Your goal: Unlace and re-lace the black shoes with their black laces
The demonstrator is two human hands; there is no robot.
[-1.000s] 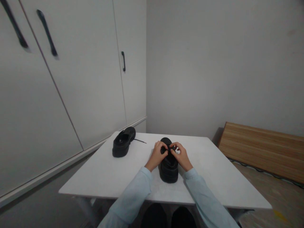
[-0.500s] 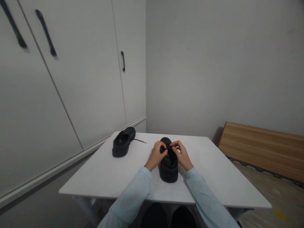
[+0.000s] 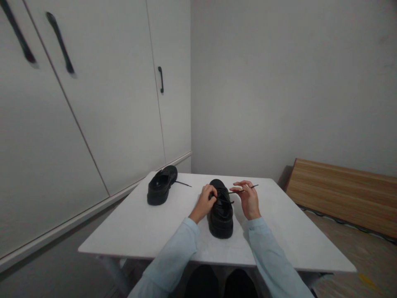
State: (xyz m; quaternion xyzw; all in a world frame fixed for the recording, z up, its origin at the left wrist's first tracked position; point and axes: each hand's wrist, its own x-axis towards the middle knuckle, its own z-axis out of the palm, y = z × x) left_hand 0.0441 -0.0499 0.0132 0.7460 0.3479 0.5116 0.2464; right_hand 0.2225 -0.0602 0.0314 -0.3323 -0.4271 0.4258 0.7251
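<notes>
A black shoe (image 3: 221,227) stands on the white table (image 3: 176,231) in front of me, toe pointing away. My left hand (image 3: 205,202) is at its left side, thumb and fingers pinched on a dark shoelace (image 3: 228,202) whose loose end sticks out to the right across the opening. To the right of the shoe, my right hand (image 3: 249,201) is raised, its fingers bent around the other lace end (image 3: 254,186). That lace runs from the shoe through the fingers, and its tip pokes out beyond them.
Toward the far left of the table is a second black shoe (image 3: 159,193) with one lace (image 3: 184,183) trailing right. White cabinets (image 3: 118,103) line the left side. A wood-patterned panel (image 3: 338,194) leans by the wall at right.
My right hand has moved from the top of the shoe out to the right, drawing a lace end along. The left hand has stayed nearly in place.
</notes>
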